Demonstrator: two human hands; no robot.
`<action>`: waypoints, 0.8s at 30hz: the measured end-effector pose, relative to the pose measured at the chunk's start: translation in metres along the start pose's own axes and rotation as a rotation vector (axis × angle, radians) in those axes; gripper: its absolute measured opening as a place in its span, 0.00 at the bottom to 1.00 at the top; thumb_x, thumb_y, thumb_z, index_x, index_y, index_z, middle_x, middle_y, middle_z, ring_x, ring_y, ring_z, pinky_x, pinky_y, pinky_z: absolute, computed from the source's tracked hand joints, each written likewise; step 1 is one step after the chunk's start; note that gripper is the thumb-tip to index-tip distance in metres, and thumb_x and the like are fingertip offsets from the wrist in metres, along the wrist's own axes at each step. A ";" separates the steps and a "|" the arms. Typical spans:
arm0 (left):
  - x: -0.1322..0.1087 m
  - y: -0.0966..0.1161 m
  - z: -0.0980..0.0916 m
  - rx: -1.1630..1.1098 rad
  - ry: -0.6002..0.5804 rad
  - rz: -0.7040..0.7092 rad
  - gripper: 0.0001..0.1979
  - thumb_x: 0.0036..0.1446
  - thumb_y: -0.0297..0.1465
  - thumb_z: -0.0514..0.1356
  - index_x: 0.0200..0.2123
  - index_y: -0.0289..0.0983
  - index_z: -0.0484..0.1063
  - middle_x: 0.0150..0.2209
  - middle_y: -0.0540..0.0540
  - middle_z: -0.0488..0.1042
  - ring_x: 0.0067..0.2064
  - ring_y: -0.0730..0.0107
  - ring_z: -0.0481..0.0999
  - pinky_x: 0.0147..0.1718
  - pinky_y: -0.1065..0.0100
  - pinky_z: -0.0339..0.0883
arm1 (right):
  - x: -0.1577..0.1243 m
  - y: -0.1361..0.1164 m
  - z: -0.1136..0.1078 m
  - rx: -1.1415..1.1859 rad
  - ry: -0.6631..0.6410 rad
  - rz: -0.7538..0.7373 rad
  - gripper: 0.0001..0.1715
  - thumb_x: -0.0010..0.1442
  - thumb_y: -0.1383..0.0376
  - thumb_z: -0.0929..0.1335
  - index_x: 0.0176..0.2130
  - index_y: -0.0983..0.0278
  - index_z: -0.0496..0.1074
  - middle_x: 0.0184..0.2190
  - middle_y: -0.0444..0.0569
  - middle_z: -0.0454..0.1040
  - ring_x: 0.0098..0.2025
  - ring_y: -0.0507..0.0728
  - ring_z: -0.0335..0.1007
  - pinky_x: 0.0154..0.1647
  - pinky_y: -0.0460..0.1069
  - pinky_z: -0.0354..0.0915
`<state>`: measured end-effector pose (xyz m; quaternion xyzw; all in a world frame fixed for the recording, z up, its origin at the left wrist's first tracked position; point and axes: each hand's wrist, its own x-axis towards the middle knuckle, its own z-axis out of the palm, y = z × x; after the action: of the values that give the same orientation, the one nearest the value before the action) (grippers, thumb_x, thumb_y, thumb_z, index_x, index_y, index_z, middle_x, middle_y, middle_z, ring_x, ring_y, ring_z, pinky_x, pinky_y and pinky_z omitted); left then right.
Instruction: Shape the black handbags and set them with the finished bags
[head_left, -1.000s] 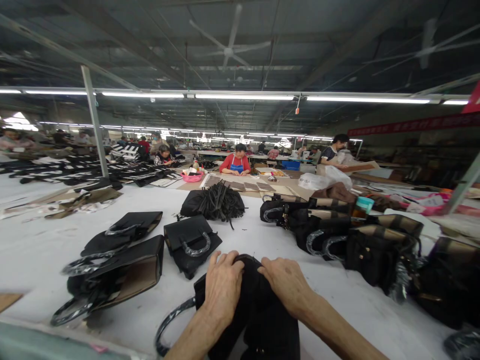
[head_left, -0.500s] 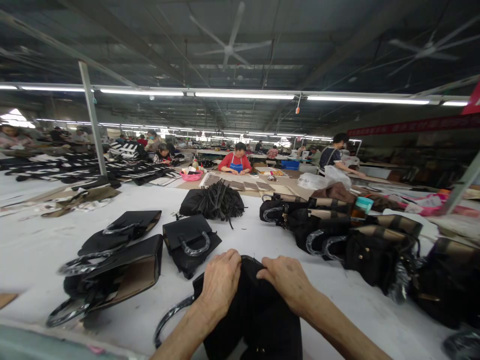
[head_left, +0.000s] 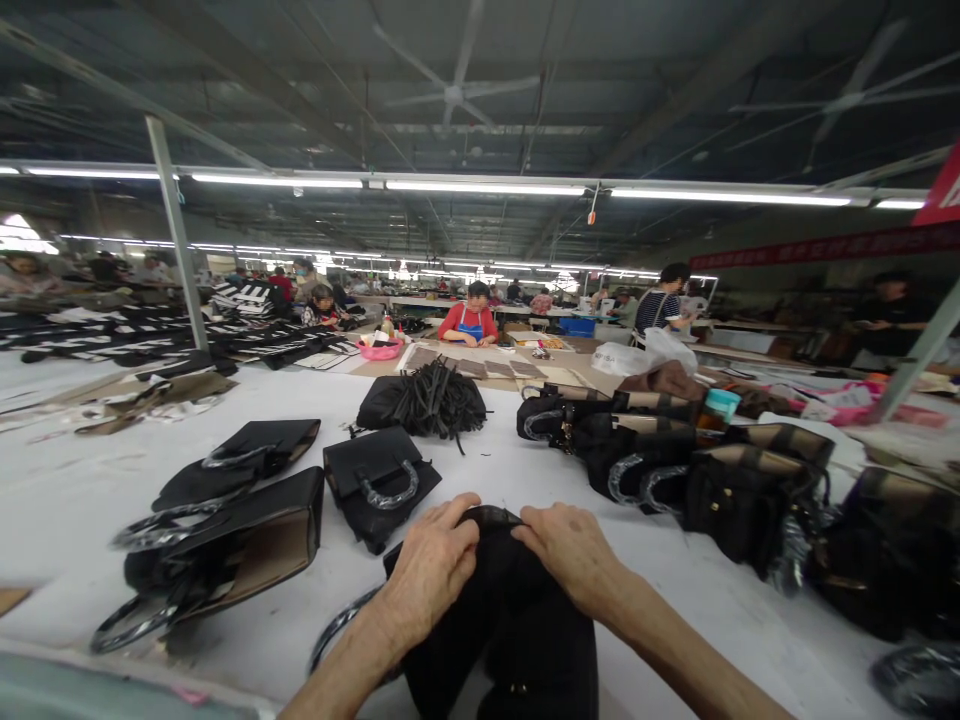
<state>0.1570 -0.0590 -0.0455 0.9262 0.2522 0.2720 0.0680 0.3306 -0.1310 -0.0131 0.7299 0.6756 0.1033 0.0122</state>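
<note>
A black handbag (head_left: 510, 620) lies in front of me at the bottom middle, its far edge pinched between both hands. My left hand (head_left: 431, 560) is closed on the left part of that edge, with the index finger reaching along it. On the right part, my right hand (head_left: 566, 550) grips with thumb and fingers together. Left of my left wrist, a plastic-wrapped handle (head_left: 341, 625) curves out from the bag. Just beyond my left hand sits another black handbag (head_left: 382, 480) with a wrapped handle.
More black handbags (head_left: 247, 540) lie at the left. A row of finished-looking bags (head_left: 739, 490) stands at the right, near a teal-lidded jar (head_left: 718, 408). A heap of black straps (head_left: 439, 400) lies ahead on the white table (head_left: 67, 480). Several co-workers sit or stand beyond.
My left hand has shifted slightly left and its index finger has straightened along the bag's edge. The edge now shows a wider gap between the hands. A distant co-worker's arm has drawn in.
</note>
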 end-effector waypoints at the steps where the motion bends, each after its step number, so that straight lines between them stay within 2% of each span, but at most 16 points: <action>1: 0.001 0.000 0.001 0.005 0.009 -0.027 0.08 0.52 0.23 0.48 0.28 0.38 0.65 0.52 0.50 0.62 0.43 0.69 0.68 0.41 0.69 0.61 | 0.000 0.000 -0.001 0.001 -0.004 0.005 0.18 0.61 0.58 0.56 0.32 0.61 0.70 0.28 0.50 0.75 0.32 0.57 0.70 0.29 0.47 0.56; 4: 0.007 0.003 0.004 0.050 0.021 -0.123 0.10 0.55 0.24 0.45 0.30 0.38 0.64 0.50 0.50 0.63 0.36 0.73 0.70 0.34 0.72 0.62 | 0.000 0.000 -0.003 0.003 -0.006 0.011 0.17 0.61 0.58 0.57 0.31 0.62 0.70 0.28 0.50 0.75 0.32 0.57 0.71 0.28 0.47 0.55; 7: 0.012 0.007 0.006 0.104 0.011 -0.189 0.09 0.56 0.24 0.45 0.30 0.38 0.63 0.42 0.49 0.67 0.34 0.74 0.71 0.30 0.73 0.60 | 0.000 0.001 -0.003 0.007 0.001 0.005 0.18 0.60 0.56 0.58 0.30 0.62 0.70 0.27 0.50 0.75 0.32 0.59 0.71 0.27 0.47 0.55; 10: 0.014 0.011 0.006 0.164 -0.016 -0.249 0.08 0.56 0.25 0.45 0.30 0.38 0.62 0.35 0.49 0.69 0.33 0.71 0.71 0.27 0.72 0.58 | 0.001 0.001 -0.002 0.016 0.009 0.003 0.18 0.58 0.54 0.59 0.30 0.62 0.70 0.27 0.50 0.75 0.32 0.59 0.71 0.28 0.47 0.55; 14: 0.021 0.018 0.006 0.271 -0.046 -0.298 0.08 0.54 0.24 0.47 0.37 0.38 0.61 0.33 0.48 0.69 0.33 0.65 0.71 0.29 0.68 0.59 | 0.002 0.000 -0.003 -0.002 -0.002 0.030 0.18 0.60 0.57 0.58 0.30 0.62 0.71 0.27 0.50 0.75 0.31 0.58 0.71 0.27 0.47 0.55; 17: 0.031 0.023 0.005 0.317 -0.096 -0.239 0.14 0.53 0.24 0.49 0.44 0.41 0.59 0.35 0.48 0.69 0.34 0.63 0.71 0.32 0.65 0.60 | 0.002 0.001 -0.003 -0.011 -0.004 0.031 0.19 0.61 0.58 0.56 0.31 0.62 0.71 0.27 0.51 0.75 0.31 0.58 0.71 0.27 0.47 0.55; 21: 0.038 0.025 0.003 0.241 -0.204 -0.090 0.11 0.51 0.26 0.53 0.39 0.41 0.61 0.38 0.49 0.69 0.39 0.63 0.69 0.35 0.66 0.60 | 0.000 0.005 0.001 -0.012 0.010 0.008 0.21 0.62 0.58 0.54 0.31 0.62 0.70 0.27 0.51 0.75 0.31 0.57 0.71 0.27 0.47 0.55; 24: 0.034 0.021 0.002 0.149 -0.158 -0.070 0.14 0.49 0.26 0.54 0.41 0.41 0.59 0.40 0.49 0.67 0.42 0.65 0.68 0.38 0.68 0.59 | -0.002 0.006 0.000 -0.002 0.013 -0.012 0.23 0.63 0.58 0.53 0.31 0.62 0.69 0.27 0.50 0.74 0.31 0.57 0.70 0.28 0.47 0.55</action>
<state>0.1917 -0.0598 -0.0255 0.9379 0.2976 0.1762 0.0281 0.3361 -0.1334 -0.0122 0.7250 0.6801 0.1087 0.0091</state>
